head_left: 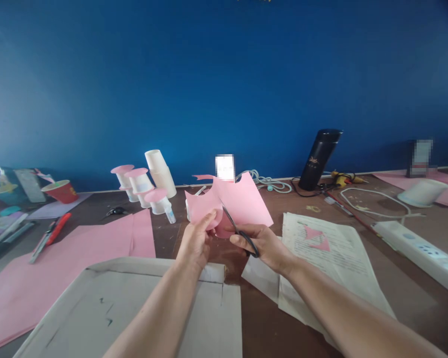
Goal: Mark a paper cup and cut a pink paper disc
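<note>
My left hand [199,238] pinches a sheet of pink paper [248,201] near its lower left part, thumb on top. The sheet is held up above the table, with curved cut-outs along its upper edge. My right hand [259,243] is closed around the black handles of a pair of scissors [249,242]. Their blades point up and left and lie against the paper beside my left thumb. A narrow pink strip [203,177] sticks out to the left behind the sheet.
White paper cups with pink discs [138,174] stand back left, beside stacked cups [160,174]. A utility knife [50,236] lies on pink paper [93,243] at left. A white board [134,303] lies in front. Right are printed sheets [321,268], a black flask [319,159] and a power strip [421,253].
</note>
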The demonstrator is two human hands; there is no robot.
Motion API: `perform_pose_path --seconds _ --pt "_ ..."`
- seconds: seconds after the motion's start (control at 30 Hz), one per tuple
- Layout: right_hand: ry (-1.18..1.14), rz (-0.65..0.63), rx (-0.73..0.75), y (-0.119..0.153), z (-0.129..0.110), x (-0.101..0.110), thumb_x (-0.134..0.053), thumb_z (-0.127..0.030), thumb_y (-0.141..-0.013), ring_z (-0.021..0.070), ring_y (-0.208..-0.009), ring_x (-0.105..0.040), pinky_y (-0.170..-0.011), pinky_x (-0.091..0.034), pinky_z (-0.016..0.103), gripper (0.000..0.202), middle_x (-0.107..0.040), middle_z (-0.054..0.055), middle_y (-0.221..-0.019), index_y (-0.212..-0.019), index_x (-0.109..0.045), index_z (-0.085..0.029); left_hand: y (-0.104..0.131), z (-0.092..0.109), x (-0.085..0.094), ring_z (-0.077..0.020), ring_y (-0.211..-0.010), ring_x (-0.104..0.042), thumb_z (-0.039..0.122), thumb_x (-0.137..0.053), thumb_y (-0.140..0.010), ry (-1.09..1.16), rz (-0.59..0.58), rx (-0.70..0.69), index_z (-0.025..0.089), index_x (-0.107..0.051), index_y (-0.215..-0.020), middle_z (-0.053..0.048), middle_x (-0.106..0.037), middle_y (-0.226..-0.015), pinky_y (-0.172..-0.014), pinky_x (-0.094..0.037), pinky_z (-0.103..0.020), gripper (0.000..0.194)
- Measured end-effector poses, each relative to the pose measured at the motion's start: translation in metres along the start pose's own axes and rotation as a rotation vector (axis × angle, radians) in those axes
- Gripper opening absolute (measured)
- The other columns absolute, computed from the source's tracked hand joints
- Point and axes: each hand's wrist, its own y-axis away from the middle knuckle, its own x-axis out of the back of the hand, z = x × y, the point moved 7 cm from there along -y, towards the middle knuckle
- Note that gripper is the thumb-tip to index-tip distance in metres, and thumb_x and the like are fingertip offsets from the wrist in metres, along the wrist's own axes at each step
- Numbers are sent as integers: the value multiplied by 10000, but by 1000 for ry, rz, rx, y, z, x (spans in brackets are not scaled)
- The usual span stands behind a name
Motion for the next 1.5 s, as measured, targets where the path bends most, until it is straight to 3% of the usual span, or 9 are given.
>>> perform_pose_path --seconds 0.17,0.6,0.93,1.5 --pt "20 0 29 1 -5 1 -709 -508 -736 101 -603 -450 -550 -332 222 474 -530 -32 -642 -1086 -708 -189 2 -1 -1 -73 -524 -501 309 -801 -605 -40 -12 25 109 -710 -807 -16 -660 -686 -527 -379 -228 298" --pt "78 18 62 0 -11 3 -692 -536 -738 94 -571 -412 -529 -322 225 451 -516 -32 -618 -1023 -726 -188 3 -4 -5 -103 -647 -566 305 -808 -592 -67 -76 30 124 -718 -837 -46 -694 -805 -556 -384 -230 317" --pt "75 60 53 -1 -6 7 -710 -530 -720 94 -567 -391 -521 -307 225 432 -467 -39 -601 -987 -729 -192 4 -2 -6 -80 -560 -491 307 -802 -607 -97 -60 39 107 -711 -796 -23 -644 -698 -547 -370 -235 290" --pt "103 52 84 0 -9 7 -686 -478 -769 95 -574 -338 -513 -259 229 337 -406 -36 -596 -953 -739 -201 5 0 -6 -73 -543 -475 309 -812 -594 -104 -57 33 92 -690 -826 -23 -622 -703 -502 -360 -220 340"
